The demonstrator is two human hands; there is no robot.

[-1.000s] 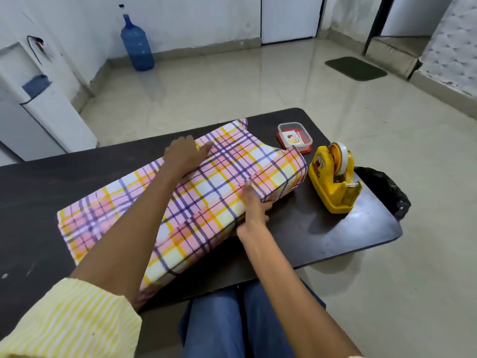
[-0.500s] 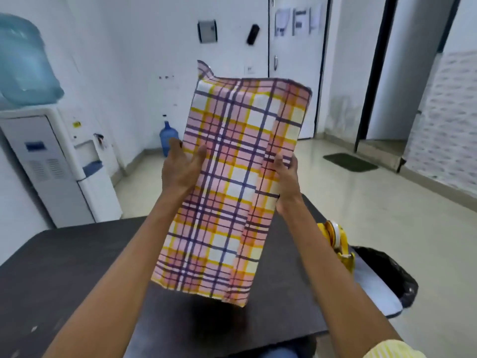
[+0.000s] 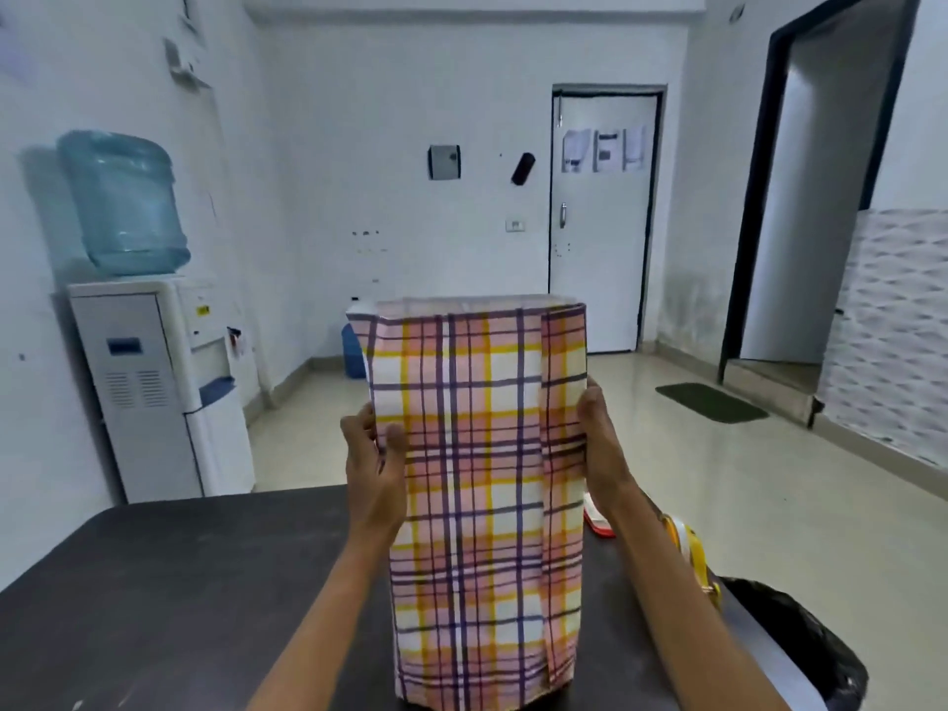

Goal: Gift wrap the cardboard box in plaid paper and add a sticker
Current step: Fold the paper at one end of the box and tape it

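Held a tall plaid-wrapped box [image 3: 482, 479] upright at the centre of the view, over the near part of a dark counter [image 3: 179, 608]; could not tell whether its bottom end touched the counter or hung just above it. Pinched the box's left edge with the left grip [image 3: 372, 469], thumb [image 3: 395, 438] laid on the front face and fingers curled round behind. Pressed the right grip [image 3: 600, 449] against the box's right edge, fingers hidden behind the paper; could not tell whether they curled round it. Saw pink, yellow and purple checks on the wrapping, a vertical overlapped seam down the front near the right edge, and an open, unfolded rim of paper standing up at the top end. Saw on the counter to the right, partly hidden by the right forearm, a red-lidded container [image 3: 597, 523] and a yellow tape dispenser [image 3: 690, 551], near each other. Saw a black bin bag [image 3: 805, 638] just beside the counter's right end. Saw beyond the counter a white water dispenser [image 3: 149, 382] against the left wall with a blue bottle [image 3: 123, 202] on top, a white door [image 3: 600, 223] with papers stuck to it at the back, and a green mat [image 3: 710, 401] on the floor to the right
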